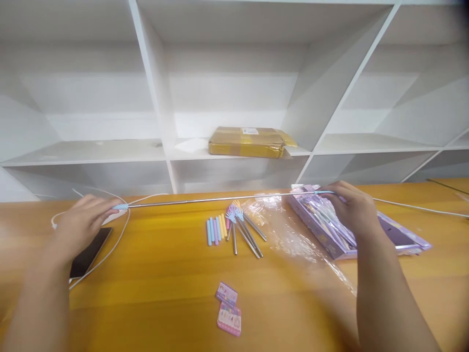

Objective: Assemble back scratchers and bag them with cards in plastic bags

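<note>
1. Rod (220, 199) spans the gap between both hands, near level above the table (154, 303); silver middle, light-blue ends.
2. Left hand (88, 217): I have it closed on one blue end; rod leaves it rightward.
3. Right hand (353, 205): gripping the other blue end, rod running off to its left. Exact finger placement I can't tell.
4. Scratchers (239, 214) fanned on the table between my hands, coloured tubes (216, 229) just left of them.
5. Two cards (229, 319) nearer me, overlapping.
6. Phone (93, 252) near left wrist, cable (117, 243) looping beside it.
7. Purple box (315, 230) by right wrist, clear wrap (300, 244) on its left.
8. Carton (245, 142) on shelf.
</note>
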A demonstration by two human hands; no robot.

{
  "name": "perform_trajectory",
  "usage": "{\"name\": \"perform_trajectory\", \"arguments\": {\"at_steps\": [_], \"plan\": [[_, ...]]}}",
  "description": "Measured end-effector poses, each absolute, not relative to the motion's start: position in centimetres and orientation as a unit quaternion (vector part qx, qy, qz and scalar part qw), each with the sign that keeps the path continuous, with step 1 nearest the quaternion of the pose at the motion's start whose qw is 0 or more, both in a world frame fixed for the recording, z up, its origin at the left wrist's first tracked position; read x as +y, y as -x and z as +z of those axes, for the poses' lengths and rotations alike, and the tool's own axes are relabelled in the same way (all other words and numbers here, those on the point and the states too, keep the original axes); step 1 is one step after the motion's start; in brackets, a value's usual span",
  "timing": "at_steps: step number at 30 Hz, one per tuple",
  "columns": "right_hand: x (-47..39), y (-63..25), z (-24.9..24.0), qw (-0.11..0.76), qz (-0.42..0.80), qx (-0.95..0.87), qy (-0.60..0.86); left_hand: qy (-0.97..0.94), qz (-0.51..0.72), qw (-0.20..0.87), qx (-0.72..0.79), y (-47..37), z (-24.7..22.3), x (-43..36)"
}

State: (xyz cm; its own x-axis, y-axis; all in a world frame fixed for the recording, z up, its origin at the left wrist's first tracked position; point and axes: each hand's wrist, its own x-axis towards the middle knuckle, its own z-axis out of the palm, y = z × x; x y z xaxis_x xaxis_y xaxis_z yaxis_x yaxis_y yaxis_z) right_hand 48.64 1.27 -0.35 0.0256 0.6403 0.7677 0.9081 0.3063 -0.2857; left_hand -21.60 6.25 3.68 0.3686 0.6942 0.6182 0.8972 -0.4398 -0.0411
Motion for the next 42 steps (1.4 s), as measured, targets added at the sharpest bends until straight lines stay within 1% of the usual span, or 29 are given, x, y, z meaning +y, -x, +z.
{"name": "perform_trajectory", "arguments": {"at_steps": [3,10,13,17,21,25,31,37,42], "plan": [[1.1,-48.6,-0.2,0.426,-0.14,-0.67,0.591,0.823,-0.251,0.188,-0.474,21.1,3.7,6.5],[2.3,-47.4,-1.0,0.403,-0.071,-0.651,0.639,0.81,-0.241,0.182,-0.503,20.0,4.7,5.9],[2.5,-47.1,-1.3,0.398,-0.078,-0.639,0.654,0.807,-0.24,0.186,-0.507,19.6,4.5,5.8],[2.2,-46.8,-1.0,0.409,-0.105,-0.63,0.652,0.792,-0.267,0.199,-0.511,19.5,3.6,6.8],[1.9,-46.7,-0.5,0.393,-0.119,-0.648,0.641,0.804,-0.246,0.173,-0.514,19.5,2.9,7.5],[1.9,-46.7,-0.4,0.393,-0.116,-0.634,0.655,0.805,-0.241,0.172,-0.514,19.3,3.0,7.5],[1.8,-45.5,-0.1,0.415,-0.086,-0.585,0.691,0.758,-0.254,0.243,-0.549,19.4,3.0,7.6],[1.0,-44.6,0.9,0.391,-0.087,-0.581,0.709,0.756,-0.277,0.275,-0.525,19.6,3.4,7.5],[0.5,-44.5,1.1,0.414,-0.099,-0.582,0.693,0.739,-0.314,0.28,-0.527,18.8,3.9,7.0]]}}
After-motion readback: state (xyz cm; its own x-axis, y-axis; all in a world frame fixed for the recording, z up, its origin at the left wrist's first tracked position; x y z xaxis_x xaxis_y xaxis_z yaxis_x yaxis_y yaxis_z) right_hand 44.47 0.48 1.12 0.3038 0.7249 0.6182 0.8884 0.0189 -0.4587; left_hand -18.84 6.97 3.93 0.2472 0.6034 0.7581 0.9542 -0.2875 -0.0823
